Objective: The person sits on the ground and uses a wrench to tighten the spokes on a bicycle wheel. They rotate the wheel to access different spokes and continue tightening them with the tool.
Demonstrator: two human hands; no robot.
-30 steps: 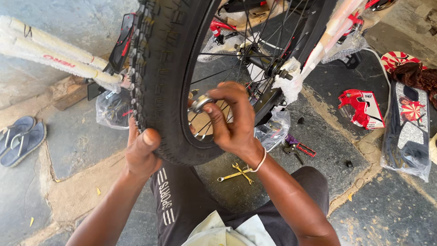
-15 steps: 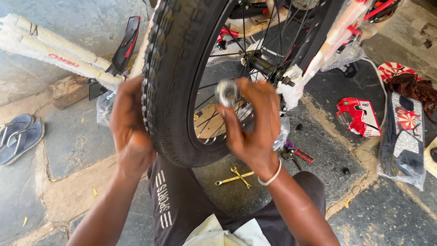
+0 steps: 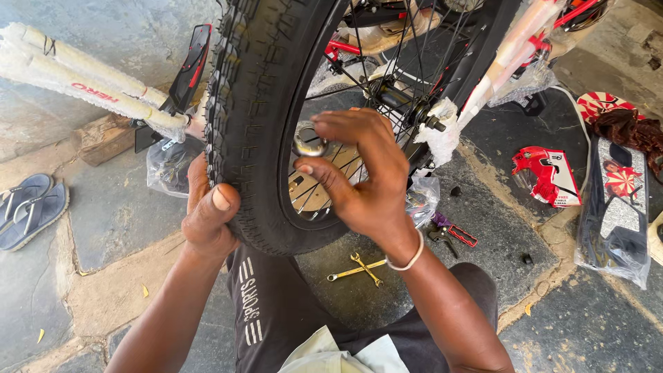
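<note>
A black knobby bicycle tyre (image 3: 259, 117) on a spoked wheel fills the upper middle of the head view. My left hand (image 3: 207, 214) grips the tyre's lower left side, thumb on the tread. My right hand (image 3: 359, 173) reaches inside the rim, its fingers pinching a small shiny metal piece (image 3: 309, 140) against the rim's inner edge. The wheel hub (image 3: 390, 97) and spokes show behind my right hand. A thin white bracelet sits on my right wrist.
Two crossed wrenches (image 3: 359, 268) lie on the stone floor below the wheel. A wrapped white frame tube (image 3: 83, 79) runs at the left, blue sandals (image 3: 27, 207) at far left. Red packets (image 3: 545, 176) and a bagged part (image 3: 615, 228) lie at the right.
My left hand slid lower on the tyre, from its side to its lower edge. My right hand stayed at the rim with the metal piece, and the view moved closer.
</note>
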